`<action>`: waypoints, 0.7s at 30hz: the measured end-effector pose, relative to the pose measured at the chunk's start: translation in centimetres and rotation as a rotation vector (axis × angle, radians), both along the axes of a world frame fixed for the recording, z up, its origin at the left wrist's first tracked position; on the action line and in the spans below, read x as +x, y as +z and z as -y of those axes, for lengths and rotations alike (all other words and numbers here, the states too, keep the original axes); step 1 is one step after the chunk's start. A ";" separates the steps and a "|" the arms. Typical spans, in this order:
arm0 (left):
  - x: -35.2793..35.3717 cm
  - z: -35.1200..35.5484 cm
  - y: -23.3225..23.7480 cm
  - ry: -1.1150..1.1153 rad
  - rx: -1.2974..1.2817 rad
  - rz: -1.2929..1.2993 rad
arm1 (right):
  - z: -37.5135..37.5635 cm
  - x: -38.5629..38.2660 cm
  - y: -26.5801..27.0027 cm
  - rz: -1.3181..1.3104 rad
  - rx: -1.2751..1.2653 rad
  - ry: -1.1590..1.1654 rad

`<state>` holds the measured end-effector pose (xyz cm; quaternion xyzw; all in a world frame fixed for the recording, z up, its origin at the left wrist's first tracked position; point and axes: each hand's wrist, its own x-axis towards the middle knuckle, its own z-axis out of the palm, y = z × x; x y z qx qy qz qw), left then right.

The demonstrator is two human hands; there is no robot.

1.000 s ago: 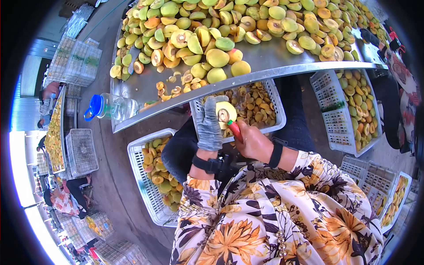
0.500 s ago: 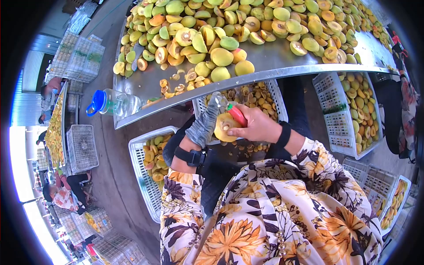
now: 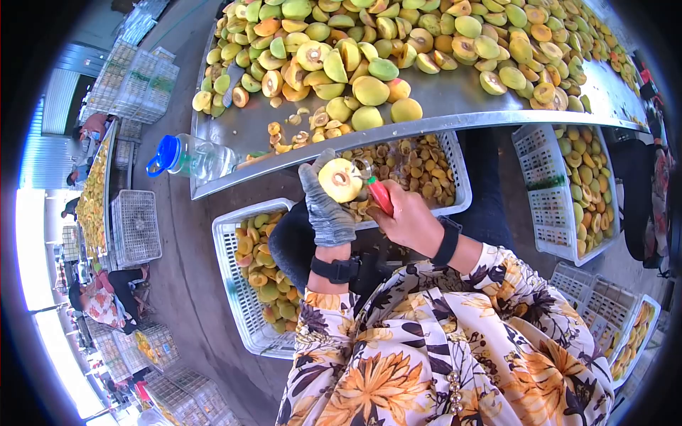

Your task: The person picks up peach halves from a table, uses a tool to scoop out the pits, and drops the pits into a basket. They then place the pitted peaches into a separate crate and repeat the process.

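My left hand (image 3: 324, 216), in a grey knitted glove, grips a yellow peach half (image 3: 334, 190) with its cut face up and a brown pit hollow at its middle. My right hand (image 3: 413, 226) is bare and wrapped round the red handle of a fruit corer (image 3: 381, 194). The corer has a green collar and a metal loop, which lies at the right edge of the peach half; whether it touches is hard to tell. Beneath both hands a white crate (image 3: 463, 186) holds small brownish fruit pieces.
A metal table (image 3: 455, 99) bears heaped peach halves (image 3: 369, 91). On its left corner lies a water bottle (image 3: 206, 157) with a blue cap. White crates of fruit stand left (image 3: 231, 284) and right (image 3: 533, 192). People (image 3: 106, 298) sit farther off at left.
The peach half has passed from beside my right thumb into my left glove, its cut face turned up. My right hand has drawn slightly right and down with the corer.
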<state>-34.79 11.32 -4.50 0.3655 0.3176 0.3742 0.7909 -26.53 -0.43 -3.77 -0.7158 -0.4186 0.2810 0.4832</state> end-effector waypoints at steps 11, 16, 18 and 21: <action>2.1 1.9 -0.8 0.068 0.172 -0.070 | 1.3 0.3 -0.9 0.085 0.008 0.078; 1.4 0.2 -1.1 -0.166 0.400 -0.174 | 1.9 0.3 -1.3 0.019 -0.012 0.143; 0.9 -1.5 -0.5 -0.501 0.117 -0.223 | 2.3 0.5 -1.7 0.038 -0.052 0.195; 1.5 -2.3 1.0 -0.672 -0.073 -0.177 | 2.2 0.4 -1.5 0.030 -0.107 0.259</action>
